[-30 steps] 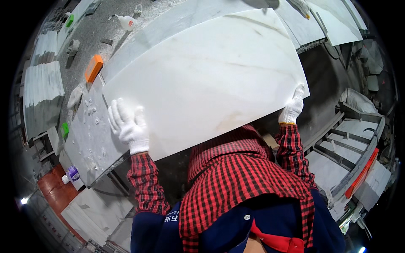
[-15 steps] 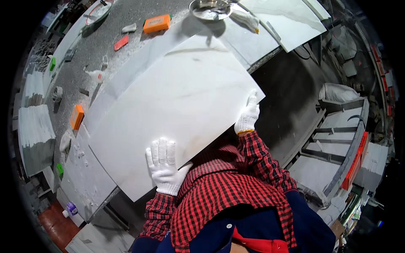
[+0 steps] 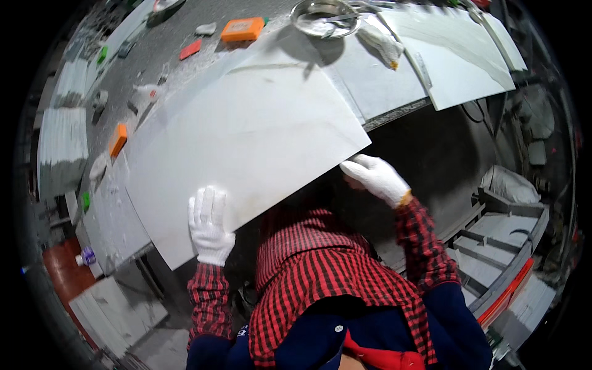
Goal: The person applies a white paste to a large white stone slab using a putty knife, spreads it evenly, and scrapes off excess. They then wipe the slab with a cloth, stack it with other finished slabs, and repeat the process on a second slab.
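A large white slab (image 3: 246,142) with faint grey veining lies on the workbench, its near edge jutting out toward me. My left hand (image 3: 209,225), in a white knit glove, rests flat on the slab's near left part, fingers stretched out. At the near right edge is my right hand (image 3: 379,179), gloved the same way. Its bent fingers meet the edge close to the right corner, and some of them are hidden from view. Beneath this slab a second pale sheet (image 3: 114,231) shows at the left.
A steel bowl (image 3: 317,24) with a tool in it stands at the back, beside a white glove (image 3: 379,46). Orange boxes (image 3: 242,29) and a red block (image 3: 190,49) lie on the dusty bench. More slabs (image 3: 441,55) are at far right; a metal rack (image 3: 493,246) stands at right.
The slab's right corner has shifted left and slightly toward me. My right hand has slid off its top surface to the edge. My left hand has moved left and a little forward.
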Tool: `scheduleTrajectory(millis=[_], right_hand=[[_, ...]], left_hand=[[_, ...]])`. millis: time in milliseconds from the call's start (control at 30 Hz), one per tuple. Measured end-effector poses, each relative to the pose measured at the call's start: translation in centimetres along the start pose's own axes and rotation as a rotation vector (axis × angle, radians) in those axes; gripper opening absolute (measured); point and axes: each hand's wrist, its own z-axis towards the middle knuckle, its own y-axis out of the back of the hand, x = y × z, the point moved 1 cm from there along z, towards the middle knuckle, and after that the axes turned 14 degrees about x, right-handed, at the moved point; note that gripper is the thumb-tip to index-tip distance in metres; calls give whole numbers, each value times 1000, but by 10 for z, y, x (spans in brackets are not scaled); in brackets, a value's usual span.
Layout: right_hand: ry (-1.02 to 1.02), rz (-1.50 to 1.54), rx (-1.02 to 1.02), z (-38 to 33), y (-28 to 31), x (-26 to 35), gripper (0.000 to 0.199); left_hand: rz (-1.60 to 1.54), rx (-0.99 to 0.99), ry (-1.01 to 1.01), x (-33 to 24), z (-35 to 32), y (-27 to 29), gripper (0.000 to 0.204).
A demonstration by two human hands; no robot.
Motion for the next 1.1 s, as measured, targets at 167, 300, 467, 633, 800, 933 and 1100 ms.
scheduleTrajectory(millis=[167,300,467,633,800,933,1100], right_hand=[[-135,-140,36,-44,63,47,39],[154,21,-202,-33,96,76,37],[422,-227,-485,8,87,110,57],[476,-708,-735,53,96,129,82],[369,-790,-767,75,97,148,89],[433,-777,-767,75,91,162,84],[503,-840,-822,82,91,176,67]], left_hand=[[20,8,102,-16,5,-1,79],[-83,-5,206,-46,22,2,85],[39,-123,270,-52,33,-17,73],[7,-135,284,-53,34,-19,68],[19,-144,287,-56,37,-12,65],[16,-207,258,-56,37,-14,64],[80,-189,301,-57,37,-17,57]])
